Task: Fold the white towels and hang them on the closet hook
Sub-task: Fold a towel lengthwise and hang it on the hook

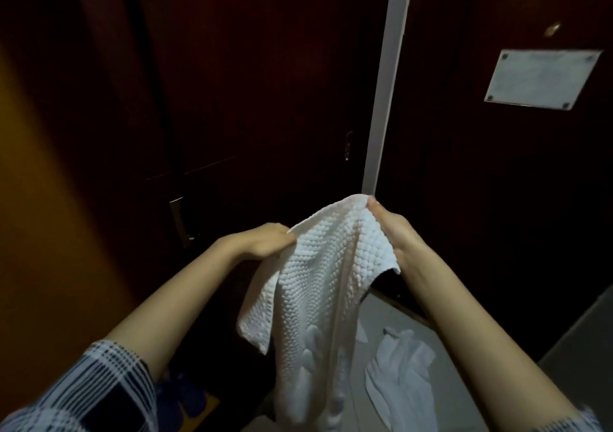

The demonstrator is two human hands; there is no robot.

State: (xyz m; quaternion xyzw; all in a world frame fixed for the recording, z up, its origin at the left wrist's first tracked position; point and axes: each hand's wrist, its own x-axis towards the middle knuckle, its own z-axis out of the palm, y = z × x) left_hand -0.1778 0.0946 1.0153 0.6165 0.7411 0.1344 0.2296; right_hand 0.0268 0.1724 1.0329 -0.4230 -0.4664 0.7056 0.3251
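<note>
Towel between both hands' fingers

Knobbly white cloth towel, dark glossy wood closet door, matt metal plate

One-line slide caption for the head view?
Left hand and right hand hold white textured towel up before dark wooden closet door.
</note>
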